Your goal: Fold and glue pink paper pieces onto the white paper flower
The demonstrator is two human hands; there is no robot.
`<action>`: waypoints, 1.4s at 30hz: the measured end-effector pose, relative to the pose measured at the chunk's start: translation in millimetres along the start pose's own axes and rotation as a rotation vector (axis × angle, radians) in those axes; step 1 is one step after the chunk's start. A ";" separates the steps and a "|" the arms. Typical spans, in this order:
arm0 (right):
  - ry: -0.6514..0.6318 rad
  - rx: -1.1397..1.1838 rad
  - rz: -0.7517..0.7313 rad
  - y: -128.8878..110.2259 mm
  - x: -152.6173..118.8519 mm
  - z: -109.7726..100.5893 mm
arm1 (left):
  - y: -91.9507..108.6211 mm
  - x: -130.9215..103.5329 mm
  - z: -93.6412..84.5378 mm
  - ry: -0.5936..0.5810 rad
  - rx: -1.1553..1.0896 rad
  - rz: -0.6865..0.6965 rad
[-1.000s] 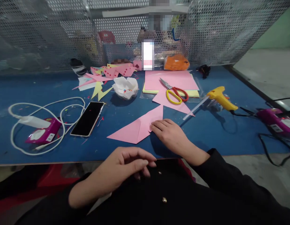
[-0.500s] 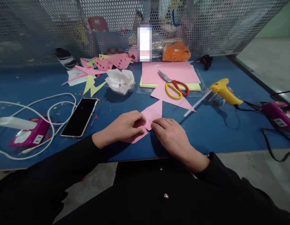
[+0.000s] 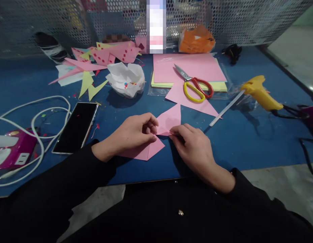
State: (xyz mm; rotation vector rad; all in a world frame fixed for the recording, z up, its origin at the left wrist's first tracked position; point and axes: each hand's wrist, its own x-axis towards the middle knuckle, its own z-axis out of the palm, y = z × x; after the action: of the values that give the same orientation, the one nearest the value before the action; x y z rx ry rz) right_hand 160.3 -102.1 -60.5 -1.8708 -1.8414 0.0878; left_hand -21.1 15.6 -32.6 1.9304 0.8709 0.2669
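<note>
In the head view, a piece of pink paper (image 3: 170, 118) stands partly folded up from the table in front of me. My right hand (image 3: 194, 145) pinches the lower right edge of its fold between thumb and fingertips. At the other end, my left hand (image 3: 131, 135) has its fingers curled at the fold's left edge, with the thumb lying just below. A lower pink flap (image 3: 156, 147) lies on the table, partly hidden under my left hand. How the two pink parts join is covered by my fingers.
Scissors (image 3: 194, 88) lie on stacked coloured paper (image 3: 186, 67) behind my hands. A yellow glue gun (image 3: 264, 92) sits to the right. Leftward are a phone (image 3: 76, 126), a white cable (image 3: 51, 108), a crumpled white paper bowl (image 3: 127, 79) and pink and yellow cut-outs (image 3: 115, 54).
The upper part of the pink paper is now folded up, and more of the lower flap shows. My right fingers have gone from lying flat to pinching. The camera view has shifted closer.
</note>
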 end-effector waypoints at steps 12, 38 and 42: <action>-0.025 0.056 0.149 -5.2 0.8 -0.2 | 0.2 -0.6 11.8 0.135 0.072 0.047; -0.078 -0.020 0.178 -8.1 3.3 -3.5 | -3.3 2.2 9.9 0.153 0.163 0.065; -0.066 -0.032 0.200 -9.2 3.9 -2.1 | -4.8 1.6 9.0 0.153 0.214 0.107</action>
State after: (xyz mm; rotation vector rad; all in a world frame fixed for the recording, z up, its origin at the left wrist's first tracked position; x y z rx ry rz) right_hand 153.0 -99.5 -53.8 -2.0932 -1.7024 0.1922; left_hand -17.4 11.8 -41.5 2.1815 0.9280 0.4035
